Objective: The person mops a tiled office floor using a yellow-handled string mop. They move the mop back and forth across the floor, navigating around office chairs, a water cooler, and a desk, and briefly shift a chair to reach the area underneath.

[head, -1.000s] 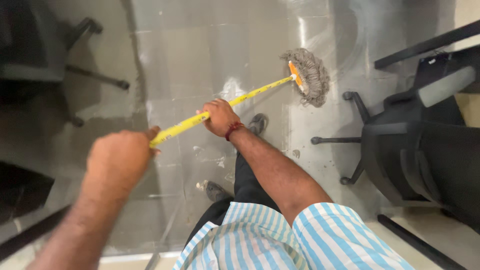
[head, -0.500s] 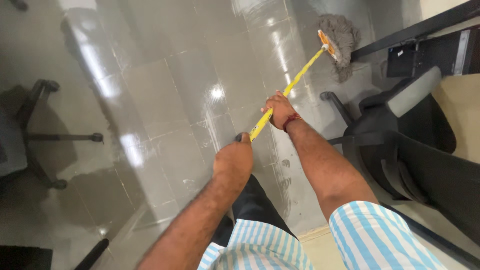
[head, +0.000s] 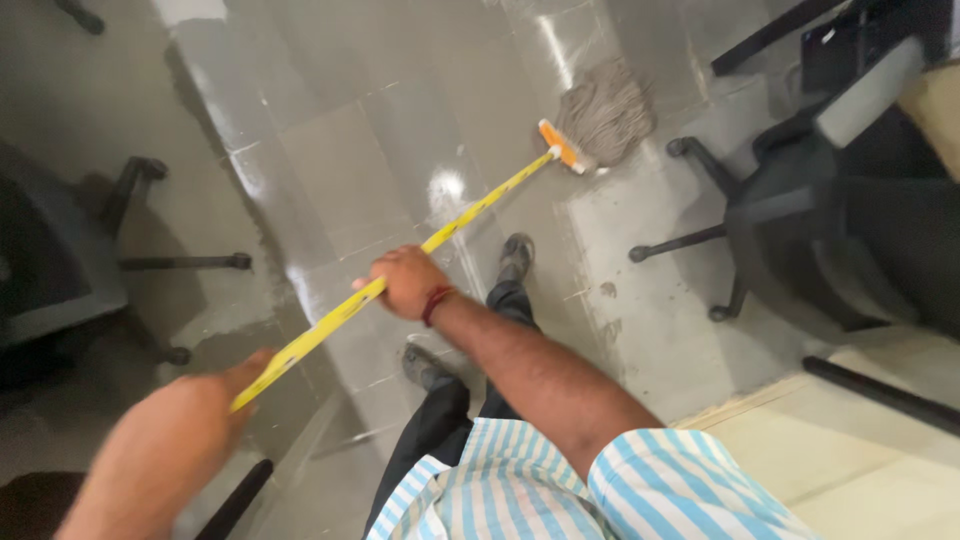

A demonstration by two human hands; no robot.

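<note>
Yellow-handled mop [head: 470, 215] slants across wet grey floor, stringy head spread.

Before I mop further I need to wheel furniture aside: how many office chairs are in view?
2: one chair at right beside the mop head, another chair at left. More may be hidden.
</note>
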